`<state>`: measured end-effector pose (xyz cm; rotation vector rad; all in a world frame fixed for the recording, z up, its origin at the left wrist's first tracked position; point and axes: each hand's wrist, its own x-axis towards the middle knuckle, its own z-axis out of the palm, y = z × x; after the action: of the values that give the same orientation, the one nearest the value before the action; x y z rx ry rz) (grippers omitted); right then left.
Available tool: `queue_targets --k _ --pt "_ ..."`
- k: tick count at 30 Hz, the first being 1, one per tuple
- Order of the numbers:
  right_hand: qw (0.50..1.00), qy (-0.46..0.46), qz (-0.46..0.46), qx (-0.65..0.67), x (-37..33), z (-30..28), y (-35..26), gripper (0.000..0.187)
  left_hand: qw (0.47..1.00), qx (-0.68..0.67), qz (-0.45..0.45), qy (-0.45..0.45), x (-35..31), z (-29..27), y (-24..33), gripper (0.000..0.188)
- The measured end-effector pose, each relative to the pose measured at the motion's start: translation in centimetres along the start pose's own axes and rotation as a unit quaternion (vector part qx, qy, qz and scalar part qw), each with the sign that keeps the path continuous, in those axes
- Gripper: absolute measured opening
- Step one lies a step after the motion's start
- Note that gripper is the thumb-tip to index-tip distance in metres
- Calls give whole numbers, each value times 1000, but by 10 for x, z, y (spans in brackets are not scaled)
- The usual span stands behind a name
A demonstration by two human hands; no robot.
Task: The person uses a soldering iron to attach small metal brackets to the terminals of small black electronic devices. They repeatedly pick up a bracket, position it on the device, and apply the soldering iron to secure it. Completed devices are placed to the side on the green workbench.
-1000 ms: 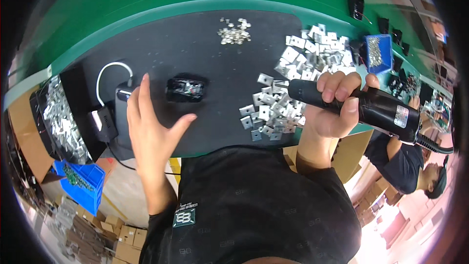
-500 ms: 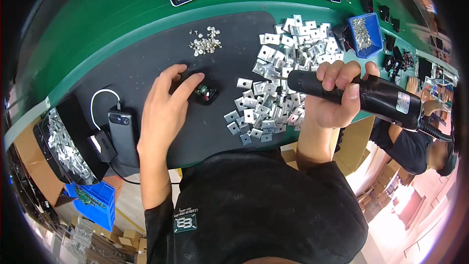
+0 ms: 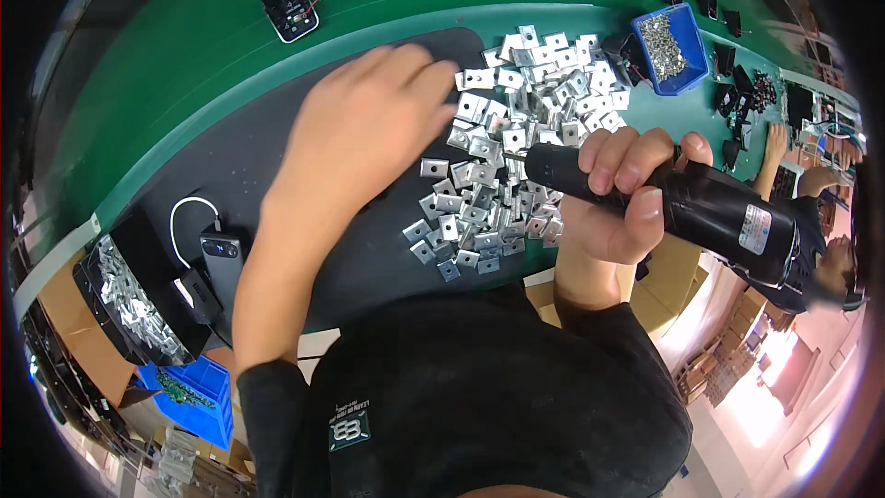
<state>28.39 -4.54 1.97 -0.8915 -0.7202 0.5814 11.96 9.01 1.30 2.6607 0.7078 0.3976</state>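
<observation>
Factory assembly line: green conveyor belt, heaped metal plates, screw bin

One view only — a wide fisheye worn on the head, looking steeply down over the person's own chest at the dark mat on the green bench, whose straight edges bow toward the round rim. It sits close: the left hand and the right hand fill the middle, forearms rising from the lower edge. At far right it catches another person's hand — small, near the rim.
</observation>
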Motion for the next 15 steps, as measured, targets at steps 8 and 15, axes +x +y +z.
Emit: queue_targets --k 8,15 --pt "1000 -19 -1 4 -8 3 -4 63 991 82 108 -14 35 59 -8 9" --pt "999 -18 22 24 -4 16 3 63 995 -33 27 92 9 17 -13 15"
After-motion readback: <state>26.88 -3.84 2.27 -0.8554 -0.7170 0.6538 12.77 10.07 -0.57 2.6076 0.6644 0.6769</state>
